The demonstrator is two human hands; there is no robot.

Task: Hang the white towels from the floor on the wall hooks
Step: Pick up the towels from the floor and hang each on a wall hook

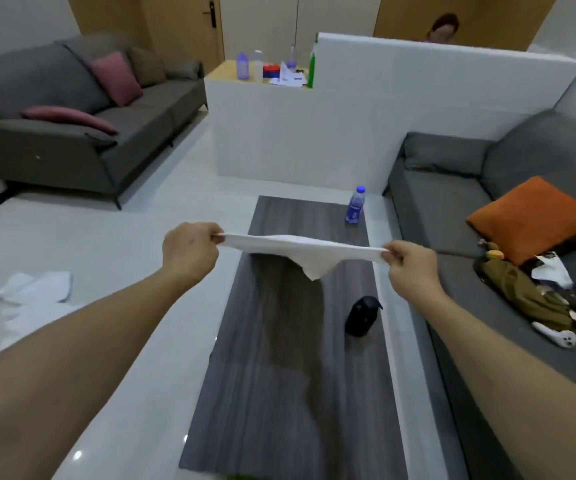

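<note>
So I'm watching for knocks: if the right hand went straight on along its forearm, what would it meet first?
Probably the water bottle on the coffee table. The right hand, pinching the towel, points roughly that way, though it may pass above it; depth is unclear.
</note>
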